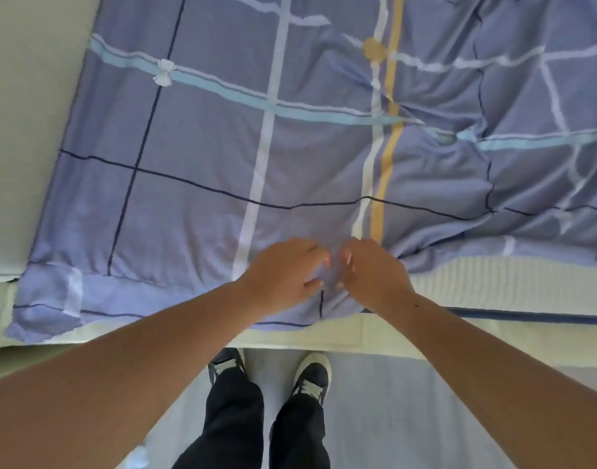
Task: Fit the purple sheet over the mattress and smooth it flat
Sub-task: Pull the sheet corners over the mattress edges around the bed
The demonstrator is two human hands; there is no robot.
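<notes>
Step in hand: fitting the near edge. The sheet [205, 147] lies flat over the left of the mattress [493, 282] but is bunched on the right, where the mattress edge is bare. Right hand [374, 277] grasps a gathered fold at the hem. Left hand [283, 275] is curled on the same fold, but I can't tell if it's gripping. Next: pull the hem right over the bare edge, then flatten the wrinkles.

Your purple sheet [202, 147], checked with white, light blue, navy and yellow lines, lies spread over the mattress [493, 279]. On your left it lies fairly flat and hangs over the near edge. On your right it is bunched in folds, leaving a strip of pale ribbed mattress bare along that edge.
</notes>
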